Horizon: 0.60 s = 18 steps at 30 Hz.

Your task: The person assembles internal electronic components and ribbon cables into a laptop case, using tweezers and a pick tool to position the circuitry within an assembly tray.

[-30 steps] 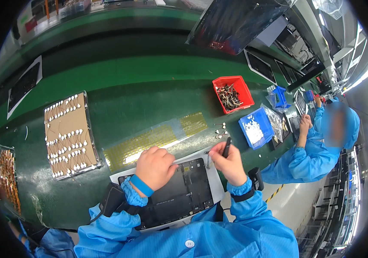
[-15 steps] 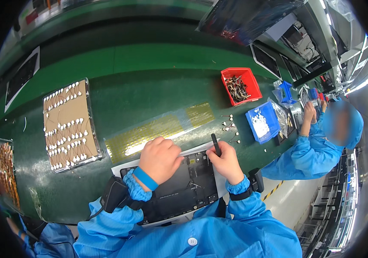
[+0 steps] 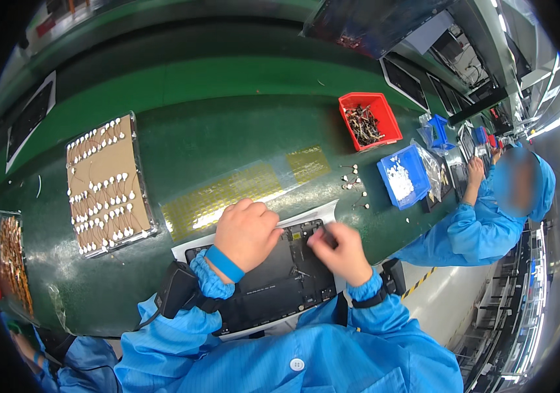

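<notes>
A tablet-like device [image 3: 270,291] with bare black inner parts lies in front of me on a white sheet or frame [image 3: 325,211]. My left hand [image 3: 247,232] is closed over its far left part, fingers curled; what they hold, if anything, is hidden. A blue band circles that wrist. Over the far right corner is my right hand [image 3: 344,252], smeared by motion, thumb and fingers pinched around a dark pen-like tool [image 3: 328,238] that barely shows. Just beyond the device lies a yellow strip sheet [image 3: 227,196].
Left stands a cardboard-lined tray [image 3: 100,177] with rows of white-ended wired parts. Far right are a red bin [image 3: 394,131] of small parts and a blue bin [image 3: 417,190] of white pieces, with loose wired parts [image 3: 352,175] nearby. A co-worker [image 3: 469,229] works at right.
My right hand has moved slightly down and tipped, so the black tool no longer stands up from its fingers. My left hand stays near the same place. The view has shifted a little.
</notes>
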Each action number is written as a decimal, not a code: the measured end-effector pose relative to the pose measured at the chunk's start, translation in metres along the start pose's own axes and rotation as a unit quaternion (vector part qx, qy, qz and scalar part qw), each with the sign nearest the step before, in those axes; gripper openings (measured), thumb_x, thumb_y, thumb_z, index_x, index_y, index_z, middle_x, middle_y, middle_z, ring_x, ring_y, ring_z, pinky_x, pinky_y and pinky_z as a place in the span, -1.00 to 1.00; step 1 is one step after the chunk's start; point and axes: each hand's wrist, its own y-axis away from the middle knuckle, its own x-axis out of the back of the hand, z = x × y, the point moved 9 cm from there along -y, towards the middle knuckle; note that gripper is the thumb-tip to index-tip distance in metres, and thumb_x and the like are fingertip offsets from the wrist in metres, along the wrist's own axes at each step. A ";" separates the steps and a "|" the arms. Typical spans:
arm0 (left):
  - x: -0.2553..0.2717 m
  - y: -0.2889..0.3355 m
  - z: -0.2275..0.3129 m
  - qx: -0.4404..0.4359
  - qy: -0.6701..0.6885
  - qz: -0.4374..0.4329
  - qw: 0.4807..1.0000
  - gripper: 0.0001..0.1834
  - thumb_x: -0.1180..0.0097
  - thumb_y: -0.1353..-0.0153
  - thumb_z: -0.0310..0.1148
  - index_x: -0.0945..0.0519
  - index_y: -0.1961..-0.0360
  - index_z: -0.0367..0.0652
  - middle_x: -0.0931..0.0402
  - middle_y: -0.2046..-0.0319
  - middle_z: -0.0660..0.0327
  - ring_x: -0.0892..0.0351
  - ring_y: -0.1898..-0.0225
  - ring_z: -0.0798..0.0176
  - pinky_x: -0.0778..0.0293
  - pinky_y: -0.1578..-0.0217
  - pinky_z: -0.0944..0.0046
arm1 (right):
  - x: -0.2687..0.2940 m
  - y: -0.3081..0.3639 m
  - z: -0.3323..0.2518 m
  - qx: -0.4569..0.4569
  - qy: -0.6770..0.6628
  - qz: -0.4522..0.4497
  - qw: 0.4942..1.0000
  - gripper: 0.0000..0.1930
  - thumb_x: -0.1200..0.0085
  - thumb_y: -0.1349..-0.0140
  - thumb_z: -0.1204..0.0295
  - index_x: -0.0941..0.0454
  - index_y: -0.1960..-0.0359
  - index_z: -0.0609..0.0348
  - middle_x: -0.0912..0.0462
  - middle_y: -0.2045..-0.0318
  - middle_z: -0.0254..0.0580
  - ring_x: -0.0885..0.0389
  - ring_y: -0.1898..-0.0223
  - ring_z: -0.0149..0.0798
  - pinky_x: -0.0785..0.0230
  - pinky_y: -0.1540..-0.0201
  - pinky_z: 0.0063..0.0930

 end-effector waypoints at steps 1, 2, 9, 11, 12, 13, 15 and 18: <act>0.001 0.001 0.000 0.003 -0.002 -0.002 1.000 -0.85 -0.21 0.14 -0.28 -0.54 0.55 -0.08 -0.41 0.54 0.23 -0.42 0.37 0.11 -0.34 0.40 0.13 | -0.009 0.008 -0.017 0.037 -0.027 -0.068 0.997 -0.78 -0.24 0.07 0.43 -0.55 0.36 0.21 -0.51 0.54 -0.12 -0.51 0.53 -0.16 -0.34 0.49 -0.39; 0.003 0.001 0.000 0.005 -0.002 -0.003 1.000 -0.85 -0.21 0.13 -0.29 -0.54 0.55 -0.08 -0.41 0.54 0.23 -0.42 0.37 0.11 -0.34 0.40 0.13 | -0.017 0.016 -0.039 0.121 -0.009 -0.101 0.987 -0.77 -0.25 0.12 0.45 -0.57 0.35 0.15 -0.49 0.51 -0.18 -0.52 0.51 -0.14 -0.36 0.48 -0.39; 0.001 0.001 0.001 0.003 -0.004 -0.012 1.000 -0.86 -0.22 0.13 -0.30 -0.55 0.52 -0.09 -0.43 0.52 0.24 -0.42 0.37 0.12 -0.34 0.38 0.15 | -0.018 0.035 -0.045 0.143 -0.002 -0.093 0.985 -0.80 -0.23 0.20 0.56 -0.56 0.44 0.13 -0.51 0.49 -0.25 -0.53 0.49 -0.19 -0.40 0.44 -0.40; 0.002 0.002 0.000 0.003 -0.005 -0.013 1.000 -0.85 -0.22 0.13 -0.30 -0.56 0.52 -0.09 -0.43 0.52 0.24 -0.42 0.37 0.12 -0.34 0.38 0.15 | 0.014 0.027 -0.031 0.098 0.023 -0.014 0.995 -0.81 -0.23 0.17 0.56 -0.55 0.45 0.16 -0.51 0.50 -0.21 -0.52 0.49 -0.18 -0.38 0.44 -0.40; 0.001 0.001 0.001 0.002 -0.003 -0.014 1.000 -0.85 -0.22 0.13 -0.30 -0.56 0.52 -0.09 -0.43 0.53 0.25 -0.41 0.37 0.12 -0.34 0.37 0.15 | 0.042 0.026 -0.018 0.051 0.050 0.066 0.995 -0.83 -0.22 0.15 0.56 -0.54 0.45 0.19 -0.51 0.51 -0.17 -0.52 0.49 -0.17 -0.37 0.44 -0.41; 0.002 0.001 0.002 0.000 -0.002 -0.015 1.000 -0.85 -0.22 0.13 -0.30 -0.56 0.52 -0.09 -0.43 0.53 0.25 -0.41 0.37 0.12 -0.34 0.37 0.15 | 0.061 0.027 0.006 -0.002 0.070 0.111 0.991 -0.84 -0.22 0.13 0.55 -0.53 0.45 0.23 -0.50 0.53 -0.13 -0.50 0.49 -0.15 -0.34 0.44 -0.40; 0.001 0.001 0.001 0.006 0.003 -0.020 1.000 -0.85 -0.23 0.15 -0.34 -0.55 0.52 -0.11 -0.41 0.50 0.23 -0.40 0.35 0.11 -0.34 0.36 0.15 | 0.084 0.025 0.047 -0.072 0.090 0.165 0.979 -0.83 -0.22 0.10 0.53 -0.51 0.45 0.29 -0.48 0.54 -0.10 -0.48 0.50 -0.13 -0.31 0.44 -0.40; 0.005 0.000 0.002 0.009 0.014 -0.016 1.000 -0.85 -0.23 0.17 -0.38 -0.54 0.52 -0.13 -0.44 0.39 0.21 -0.39 0.26 0.08 -0.34 0.29 0.13 | 0.093 0.021 0.065 -0.090 0.134 0.169 0.972 -0.85 -0.17 0.04 0.53 -0.49 0.44 0.31 -0.45 0.52 -0.10 -0.44 0.49 -0.12 -0.28 0.40 -0.39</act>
